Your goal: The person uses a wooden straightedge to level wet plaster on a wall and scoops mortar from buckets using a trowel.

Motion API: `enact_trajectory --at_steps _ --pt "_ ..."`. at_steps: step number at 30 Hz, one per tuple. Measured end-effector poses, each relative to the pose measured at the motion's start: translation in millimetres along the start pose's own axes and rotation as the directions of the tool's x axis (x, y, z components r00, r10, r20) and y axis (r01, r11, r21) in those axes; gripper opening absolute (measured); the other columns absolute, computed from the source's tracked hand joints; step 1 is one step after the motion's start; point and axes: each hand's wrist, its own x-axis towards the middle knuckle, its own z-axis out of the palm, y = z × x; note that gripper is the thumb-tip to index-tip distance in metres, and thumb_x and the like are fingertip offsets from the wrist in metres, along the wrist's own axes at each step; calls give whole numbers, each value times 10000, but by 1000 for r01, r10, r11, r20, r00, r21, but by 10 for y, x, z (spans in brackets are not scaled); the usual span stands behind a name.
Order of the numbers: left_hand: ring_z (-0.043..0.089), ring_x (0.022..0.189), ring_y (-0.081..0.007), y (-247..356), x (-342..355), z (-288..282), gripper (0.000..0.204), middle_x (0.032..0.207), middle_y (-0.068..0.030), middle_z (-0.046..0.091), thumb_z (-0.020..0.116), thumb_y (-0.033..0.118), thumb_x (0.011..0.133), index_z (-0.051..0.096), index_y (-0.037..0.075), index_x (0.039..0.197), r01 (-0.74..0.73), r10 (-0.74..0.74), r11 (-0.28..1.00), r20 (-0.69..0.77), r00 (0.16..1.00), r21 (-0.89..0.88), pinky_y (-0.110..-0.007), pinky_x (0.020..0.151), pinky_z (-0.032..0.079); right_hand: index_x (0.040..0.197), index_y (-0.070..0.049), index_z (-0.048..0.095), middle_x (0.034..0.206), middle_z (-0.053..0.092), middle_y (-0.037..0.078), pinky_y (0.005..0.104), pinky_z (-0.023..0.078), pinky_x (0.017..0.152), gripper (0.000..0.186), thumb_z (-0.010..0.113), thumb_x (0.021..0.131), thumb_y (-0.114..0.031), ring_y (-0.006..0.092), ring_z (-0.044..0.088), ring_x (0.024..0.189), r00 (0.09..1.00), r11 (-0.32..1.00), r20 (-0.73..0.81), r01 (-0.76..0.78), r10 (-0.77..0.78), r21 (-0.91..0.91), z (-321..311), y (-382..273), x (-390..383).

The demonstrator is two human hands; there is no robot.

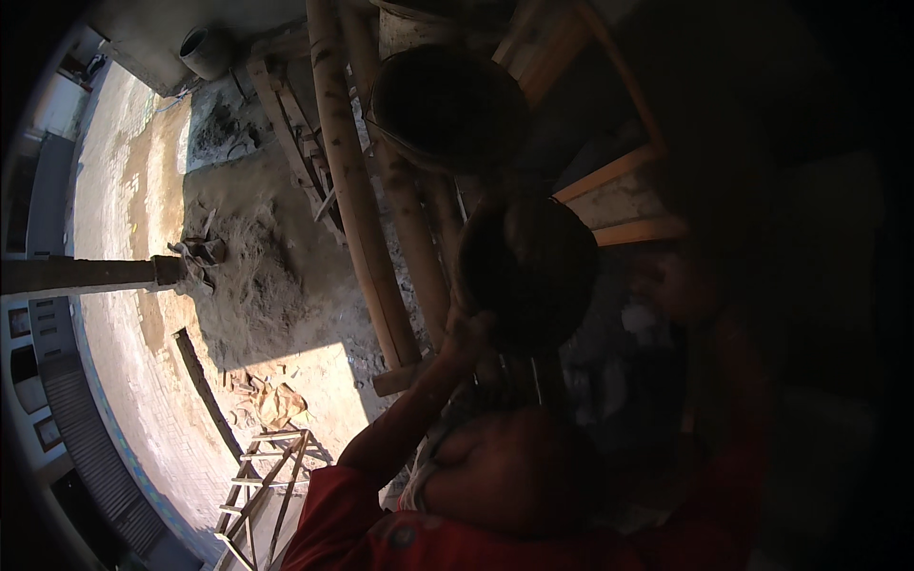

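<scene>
A dark round basin or bucket [562,276] is in front of me, its inside in deep shade; what it contains is hard to make out. My left hand [466,333] grips its near left rim, the fingers partly hidden by the dark wall. To the right of the basin, apart from it, my right hand [676,285] hangs in heavy shadow. Its fingers are too dim to read. Just beyond the basin stands a second dark round bucket [447,109], beside the wooden poles. Both my arms wear red sleeves.
Thick wooden poles [357,219] run along the left of the buckets. An orange-brown wooden frame [614,181] lies at the right. Further left are a sand heap [257,257], a small wooden ladder-like trestle [262,485], a pot [206,52] and sunlit paving [129,190].
</scene>
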Motion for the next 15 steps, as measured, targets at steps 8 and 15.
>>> enact_trajectory --at_steps 8,15 --pt "584 1021 -245 55 0 27 636 1212 -176 526 526 0 787 292 5 1378 -9 13 996 38 999 -84 -315 793 548 1143 -78 580 915 653 170 439 494 731 326 567 877 -266 362 636 836 999 962 -23 -28 22 -270 532 -41 92" --pt "615 954 -241 85 -51 54 536 1156 -172 568 533 22 822 374 -25 1332 11 -12 999 -42 999 -30 -302 767 551 1152 -73 543 877 630 192 477 496 720 299 502 875 -177 366 635 813 974 807 -41 162 -224 -568 777 140 96"
